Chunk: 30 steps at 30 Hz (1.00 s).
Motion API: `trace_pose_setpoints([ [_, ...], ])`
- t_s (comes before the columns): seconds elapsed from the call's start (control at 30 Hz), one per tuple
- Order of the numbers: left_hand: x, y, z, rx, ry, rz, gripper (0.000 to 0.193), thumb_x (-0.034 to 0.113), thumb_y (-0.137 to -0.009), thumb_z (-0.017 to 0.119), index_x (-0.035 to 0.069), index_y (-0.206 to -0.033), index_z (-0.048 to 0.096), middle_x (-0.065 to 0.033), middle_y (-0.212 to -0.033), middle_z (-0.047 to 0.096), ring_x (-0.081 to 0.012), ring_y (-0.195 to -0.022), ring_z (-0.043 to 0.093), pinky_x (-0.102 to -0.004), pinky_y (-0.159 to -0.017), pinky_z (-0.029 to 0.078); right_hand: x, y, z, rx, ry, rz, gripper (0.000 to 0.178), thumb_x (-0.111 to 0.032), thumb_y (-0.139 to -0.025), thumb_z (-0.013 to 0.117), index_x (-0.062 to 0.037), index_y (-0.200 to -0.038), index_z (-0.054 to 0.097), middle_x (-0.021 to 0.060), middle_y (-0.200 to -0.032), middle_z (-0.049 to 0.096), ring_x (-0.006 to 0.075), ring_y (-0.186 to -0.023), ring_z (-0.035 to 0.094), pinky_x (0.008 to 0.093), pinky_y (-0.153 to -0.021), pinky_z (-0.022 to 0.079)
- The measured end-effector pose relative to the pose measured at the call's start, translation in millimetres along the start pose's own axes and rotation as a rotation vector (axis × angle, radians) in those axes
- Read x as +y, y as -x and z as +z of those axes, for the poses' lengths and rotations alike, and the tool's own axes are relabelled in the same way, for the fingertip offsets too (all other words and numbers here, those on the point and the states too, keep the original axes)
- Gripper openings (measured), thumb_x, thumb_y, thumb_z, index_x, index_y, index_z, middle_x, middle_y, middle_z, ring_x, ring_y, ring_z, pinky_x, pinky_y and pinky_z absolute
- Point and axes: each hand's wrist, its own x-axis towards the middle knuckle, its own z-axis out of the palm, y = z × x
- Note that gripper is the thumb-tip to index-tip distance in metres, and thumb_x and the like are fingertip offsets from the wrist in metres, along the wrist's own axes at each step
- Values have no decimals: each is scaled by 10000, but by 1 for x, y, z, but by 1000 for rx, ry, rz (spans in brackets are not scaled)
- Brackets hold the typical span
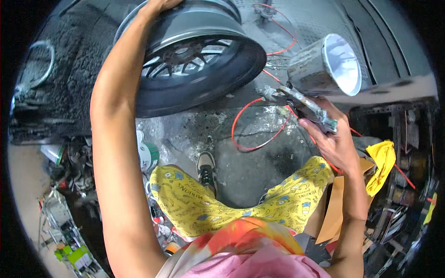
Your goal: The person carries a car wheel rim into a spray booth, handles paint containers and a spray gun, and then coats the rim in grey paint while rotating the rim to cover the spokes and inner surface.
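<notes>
At eleven o'clock the left hand (163, 3), grip unclear, is apparently steadying the tilted wheel (199, 24); towards two, the right hand (334, 141) is clasping a spray gun (303, 100).

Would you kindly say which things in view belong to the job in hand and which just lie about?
In use:
wheel, at the left hand
spray gun, in the right hand
red hose, apparently

Lying about, apparently:
yellow cloth
brown sheets
green-and-white can

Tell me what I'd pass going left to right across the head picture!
Pale loop, left arm, spoked wheel, right hand gripping a tool, yellow cloth.
</notes>
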Motion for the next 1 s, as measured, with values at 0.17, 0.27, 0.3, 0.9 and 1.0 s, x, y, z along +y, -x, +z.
trace_pose_setpoints([
  [0.17,36,59,-63,31,15,204,462,429,-888,660,2,-1057,704,-265,-1042,650,-436,-1031,622,-482,-914,502,41,1,19,-139,-6,79,282,-131,-874,755,19,-1094,660,168,-891,657,272,-747,609,364,-714,486],
  [0.27,35,128,-114,76,-15,290,374,347,-914,640,14,-1075,695,-252,-1073,640,-425,-1068,606,-481,-920,490,63,-2,43,-279,234,-95,237,-139,-871,755,18,-1013,648,189,-906,660,359,-747,614,405,-688,479],
  [0.3,43,156,-113,82,-11,256,374,347,-914,640,14,-1075,695,-252,-1073,640,-425,-1068,606,-481,-920,490,62,-5,53,-266,161,-140,249,-136,-867,755,22,-1023,644,205,-921,664,390,-787,627,431,-697,483],
  [0.9,268,517,-94,51,1024,-1230,906,612,-892,661,35,-1479,284,-171,-1307,580,-240,-1149,608,-432,-925,523,-40,19,169,-581,-416,-689,372,-186,-922,683,52,-1196,602,266,-1076,648,462,-977,629,467,-835,508],
  [1.0,276,494,-69,331,1309,-1176,825,606,-882,678,57,-1405,353,-140,-1305,542,-220,-1160,588,-448,-930,524,-46,16,173,-578,-321,-799,382,-146,-890,675,14,-1229,605,233,-1093,637,440,-979,626,479,-832,504],
])
